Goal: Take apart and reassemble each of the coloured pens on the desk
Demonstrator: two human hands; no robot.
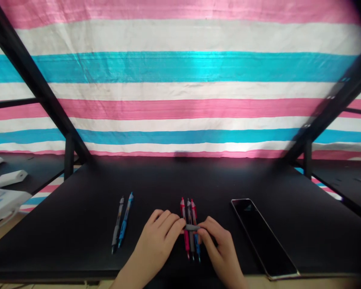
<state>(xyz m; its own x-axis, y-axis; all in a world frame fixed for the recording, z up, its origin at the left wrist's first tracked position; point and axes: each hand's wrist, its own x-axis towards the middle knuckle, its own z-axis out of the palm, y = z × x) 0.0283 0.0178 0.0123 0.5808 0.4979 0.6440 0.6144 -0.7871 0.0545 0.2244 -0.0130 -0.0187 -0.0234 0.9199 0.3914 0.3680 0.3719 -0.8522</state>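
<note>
Several pens lie side by side on the black table, pointing away from me: a red pen [186, 243] on the left, a gray pen [191, 243] in the middle and one with a red top and blue grip [197, 245] on the right. Across them, a short gray piece [192, 227] is pinched between my two hands. My left hand [162, 239] holds its left end, fingers closed. The thumb and forefinger of my right hand [218, 245] close on its right end. Fingers partly cover the pens.
A black pen [117, 225] and a blue pen [125, 220] lie on the table [87, 224] at the left. A dark phone [264, 239] lies at the right. Black frame bars rise at both sides, before a striped sheet [180, 108].
</note>
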